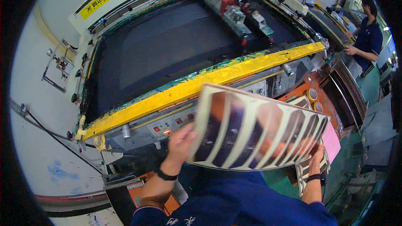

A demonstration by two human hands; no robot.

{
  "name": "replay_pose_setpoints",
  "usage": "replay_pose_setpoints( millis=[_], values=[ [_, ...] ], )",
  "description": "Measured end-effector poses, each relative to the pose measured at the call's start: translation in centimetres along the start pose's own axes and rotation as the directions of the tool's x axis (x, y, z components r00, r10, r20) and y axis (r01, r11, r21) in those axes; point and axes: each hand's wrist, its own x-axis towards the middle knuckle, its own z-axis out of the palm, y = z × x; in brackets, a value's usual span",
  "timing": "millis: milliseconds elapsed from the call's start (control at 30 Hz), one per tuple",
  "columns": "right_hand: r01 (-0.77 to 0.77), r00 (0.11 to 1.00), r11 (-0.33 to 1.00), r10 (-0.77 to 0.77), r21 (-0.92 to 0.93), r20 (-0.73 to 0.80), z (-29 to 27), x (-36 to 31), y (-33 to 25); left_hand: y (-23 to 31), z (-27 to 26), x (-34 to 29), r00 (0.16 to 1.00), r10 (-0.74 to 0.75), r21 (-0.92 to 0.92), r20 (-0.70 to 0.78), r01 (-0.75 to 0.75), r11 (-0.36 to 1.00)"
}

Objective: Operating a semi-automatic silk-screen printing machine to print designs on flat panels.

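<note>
A clear plastic sheet (274, 142) with pale curved bands printed across it is held up in front of my body, tilted. My left hand (181, 143) pinches its left edge. At the sheet's lower right corner, my right hand (316, 155) grips the edge, and some of its fingers show blurred through the clear parts. Just beyond the sheet lies the yellow front bar (201, 86) of a screen printing machine, whose dark screen (163, 42) spreads out behind it.
A squeegee carriage (236, 16) stands over the screen's right part. Below the bar is a control panel (173, 125) with red switches. To the right are tape rolls (312, 95), a pink sheet (332, 142) and a slatted rack (345, 88). Another person (368, 37) works at the far right.
</note>
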Motion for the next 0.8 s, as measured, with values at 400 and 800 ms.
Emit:
replay_pose_setpoints(
  millis=[400,800],
  values=[
    [0.377,0.790,0.926,-0.320,-0.003,0.522,28.1,-13.9,-9.0,-0.6,-14.2,-14.0,0.578,-0.024,-0.150,-0.816,-0.172,0.974],
    [0.539,0.670,0.793,-0.198,-0.285,0.716,28.0,-13.9,-5.5,-3.0,-17.8,-17.3,0.677,0.087,-0.089,-0.731,-0.221,0.971]
  ],
)
